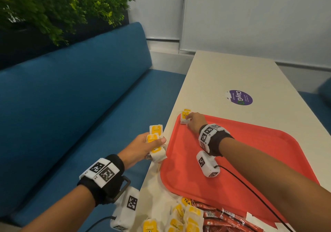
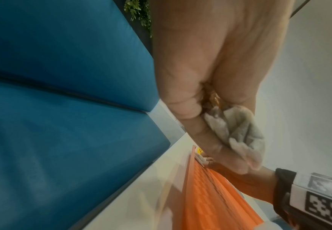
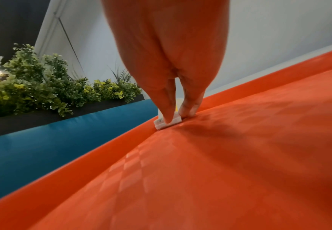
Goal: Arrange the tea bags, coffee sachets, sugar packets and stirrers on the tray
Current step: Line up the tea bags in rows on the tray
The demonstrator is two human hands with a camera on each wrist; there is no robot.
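Note:
A red tray (image 1: 250, 151) lies on the white table (image 1: 223, 74). My right hand (image 1: 189, 120) reaches into the tray's far left corner and pinches a yellow-labelled tea bag (image 1: 184, 117) that stands against the rim. In the right wrist view, two fingertips (image 3: 168, 115) bracket that white tea bag (image 3: 167, 123) on the tray (image 3: 220, 155). My left hand (image 1: 157, 142) hovers just left of the tray and grips a bunch of tea bags (image 1: 156, 135). The bunched tea bags (image 2: 238, 129) show crumpled in the left hand (image 2: 220, 124).
Loose tea bags (image 1: 180, 217) and red coffee sachets (image 1: 223, 219) lie in a heap on the table at the tray's near edge. A purple sticker (image 1: 239, 97) is on the table beyond the tray. A blue bench (image 1: 80, 106) runs along the left, with plants (image 1: 53, 8) behind it.

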